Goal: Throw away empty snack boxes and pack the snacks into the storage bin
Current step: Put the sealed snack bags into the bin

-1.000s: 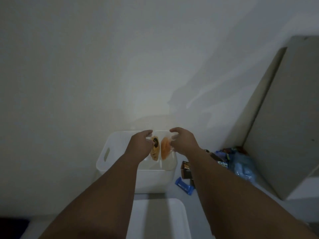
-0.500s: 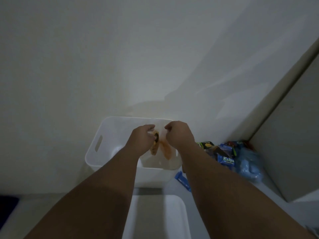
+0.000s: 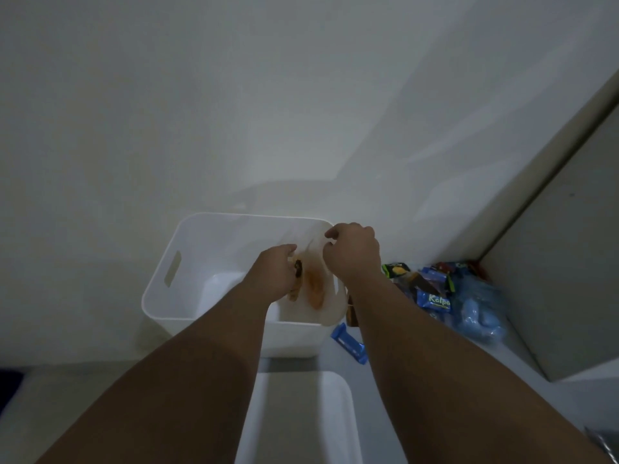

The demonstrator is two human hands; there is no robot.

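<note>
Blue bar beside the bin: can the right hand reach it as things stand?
Probably, once freed. The blue bar lies uncovered beside the white bin, by the right forearm; the right hand now pinches the clear snack bag over the bin.

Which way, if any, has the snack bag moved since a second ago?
Yes: the snack bag has sunk from the far rim of the white bin down into it.
</note>
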